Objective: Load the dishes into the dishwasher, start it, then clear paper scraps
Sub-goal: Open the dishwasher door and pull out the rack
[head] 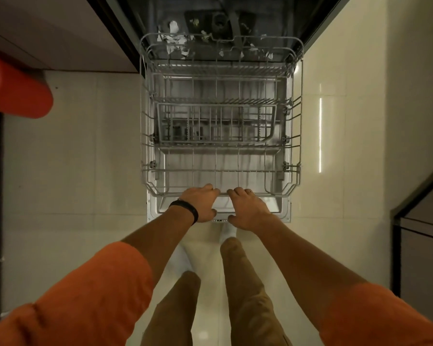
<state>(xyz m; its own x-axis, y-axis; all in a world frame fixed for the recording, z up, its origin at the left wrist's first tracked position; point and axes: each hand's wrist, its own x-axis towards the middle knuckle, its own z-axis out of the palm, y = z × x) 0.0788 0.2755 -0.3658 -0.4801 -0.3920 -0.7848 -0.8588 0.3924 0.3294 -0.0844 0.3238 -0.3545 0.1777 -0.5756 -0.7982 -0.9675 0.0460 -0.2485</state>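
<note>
Fingers (210, 189) of the left hand (200, 203) curl over the front rail of the wire dish rack (145, 146), and the right hand (248, 211) grips the same rail just beside it. The right knuckles sit on top and the thumb is tucked below. The 2 hands nearly touch at the middle of the rail, so neither is nearer to the work than the other. A dark wristband (189, 209) circles the left wrist, and a ring (248, 191) shows on the right hand.

What matters for us here is the line of the rack. It stands out of the tub (280, 18) and over the lowered dishwasher door (160, 208). Its long axis runs straight away from the fingers toward the dark opening. The rail we hold lies crosswise to that axis, so we judge that any slide in or out will run along our forearms, with an even share for each hand to keep the rack from skewing on its runners.

We see no dishes in the rack. There are only its wire tines and a folded inner shelf (216, 124) near the middle. From that we judge loading has not begun, and the dishes themselves are out of view.

The paper scraps (173, 39) lie at the far end, inside the tub beyond the rack's back wall. Most are bunched left of centre, and a few smaller bits (266, 54) lie to the right. They are well apart from both hands, with the whole length of the rack between.

An orange cylinder (13, 88) sits off to the left, above the pale tiled floor (85, 158).
</note>
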